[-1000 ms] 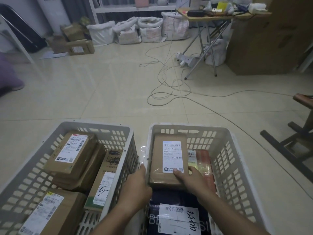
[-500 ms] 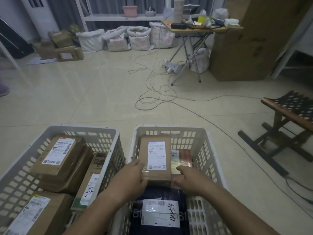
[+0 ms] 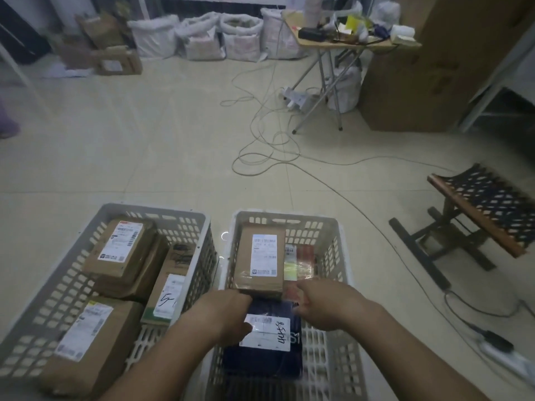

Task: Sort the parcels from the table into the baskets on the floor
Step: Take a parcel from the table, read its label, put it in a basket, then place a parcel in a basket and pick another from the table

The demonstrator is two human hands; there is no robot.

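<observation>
The floor [image 3: 144, 157] spreads pale and tiled far ahead of both hands. A tall cardboard box [image 3: 428, 68] stands well ahead and to the right of the right hand, with a folding desk [image 3: 344, 43] just left of it, cluttered on top. White sacks [image 3: 202, 39] line the wall far ahead of the left hand. A woven stool [image 3: 489, 209] sits to the right of the right hand, and a loose cable [image 3: 266, 146] coils on the floor ahead of the hands.

The left basket [image 3: 55, 287] lies on the floor left of the left hand and holds several brown parcels with labels. The right basket [image 3: 341, 256] sits under and around both hands, touching the left basket's side.

In the right basket, a brown parcel [image 3: 260, 261] lies flat just ahead of the hands, label up, its near end partly over a dark parcel [image 3: 266, 360]. The dark parcel lies beneath and between the hands, with a white label bearing handwritten digits. A red packet [image 3: 301, 264] shows just right of the brown parcel, ahead of the right hand.

The left hand [image 3: 223, 316] hovers at the brown parcel's near left corner, fingers curled downward; whether it touches the parcel I cannot tell. The right hand [image 3: 321, 302] is blurred just near the parcel's right corner, fingers loosely bent, gripping nothing visible.
</observation>
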